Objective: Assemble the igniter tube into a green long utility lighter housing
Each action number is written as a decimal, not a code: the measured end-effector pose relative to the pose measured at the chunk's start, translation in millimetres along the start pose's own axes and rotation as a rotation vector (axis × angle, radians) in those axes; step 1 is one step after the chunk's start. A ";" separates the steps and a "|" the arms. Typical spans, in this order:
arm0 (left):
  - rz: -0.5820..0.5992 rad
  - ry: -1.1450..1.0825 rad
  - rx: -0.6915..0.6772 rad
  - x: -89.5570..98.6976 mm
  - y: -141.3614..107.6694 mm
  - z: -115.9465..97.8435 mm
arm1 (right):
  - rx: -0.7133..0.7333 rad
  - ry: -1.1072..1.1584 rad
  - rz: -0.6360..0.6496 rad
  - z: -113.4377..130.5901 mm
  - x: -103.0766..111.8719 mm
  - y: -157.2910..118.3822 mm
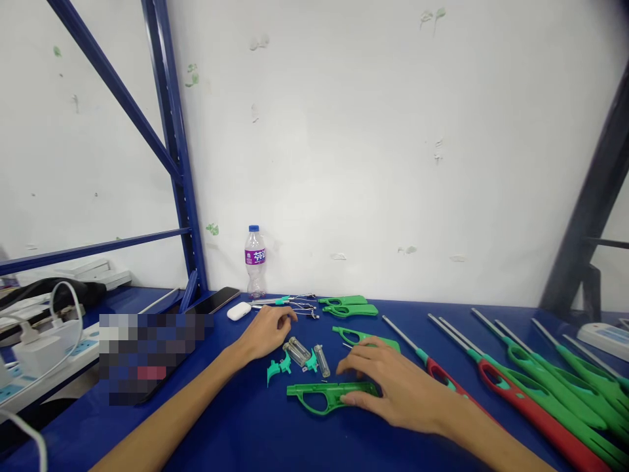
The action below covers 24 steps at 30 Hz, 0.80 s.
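Note:
My left hand [269,330] is beside the thin metal lighter tubes with wires [307,305], its fingers loosely bent with a gap at the thumb; I see nothing held in it, though the fingertips are partly hidden. My right hand [381,380] grips a green lighter handle half [314,395], thumb on its near side and fingers across the far edge. Between the hands lie several clear fuel tanks [322,361] and teal trigger pieces [279,367]. Beyond the right fingers rests another green handle shell [351,335], partly covered.
More green handle shells [350,310] lie near the wall. Assembled lighters with red [535,416] and green [555,387] handles fill the right side. A bottle [255,265], white case [238,311], phone [216,301] and power strip [54,359] stand left. Blue rack posts [179,151] rise behind.

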<state>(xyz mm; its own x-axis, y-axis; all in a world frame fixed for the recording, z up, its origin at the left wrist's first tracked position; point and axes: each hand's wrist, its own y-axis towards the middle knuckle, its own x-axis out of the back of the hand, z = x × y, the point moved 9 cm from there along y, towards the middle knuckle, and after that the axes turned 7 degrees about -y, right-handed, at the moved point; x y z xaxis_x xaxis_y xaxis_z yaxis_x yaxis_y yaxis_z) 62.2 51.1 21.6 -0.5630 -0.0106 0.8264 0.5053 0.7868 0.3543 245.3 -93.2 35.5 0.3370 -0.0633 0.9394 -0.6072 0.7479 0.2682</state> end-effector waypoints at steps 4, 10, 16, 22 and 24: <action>-0.057 -0.029 0.065 4.5 1.2 8.4 | -0.015 -0.026 0.017 -2.9 -2.4 -0.5; -0.144 -0.095 0.168 17.6 0.2 19.2 | -0.023 -0.029 0.044 -4.5 -7.5 -0.8; -0.125 -0.236 0.218 16.0 -1.9 19.5 | -0.042 -0.001 0.049 -6.9 -6.9 -0.9; -0.119 -0.337 0.295 6.9 -3.3 24.6 | -0.057 -0.018 0.060 -12.0 -13.0 0.5; -0.131 -0.347 0.315 7.3 -4.2 25.7 | -0.071 -0.019 0.072 -12.9 -14.2 0.6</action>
<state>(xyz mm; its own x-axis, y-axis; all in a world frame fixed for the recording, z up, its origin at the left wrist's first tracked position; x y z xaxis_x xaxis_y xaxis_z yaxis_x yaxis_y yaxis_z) 39.1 63.6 14.9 -0.8204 0.0426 0.5702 0.2234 0.9418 0.2512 249.5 -83.3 19.5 0.2802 -0.0194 0.9598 -0.5769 0.7957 0.1845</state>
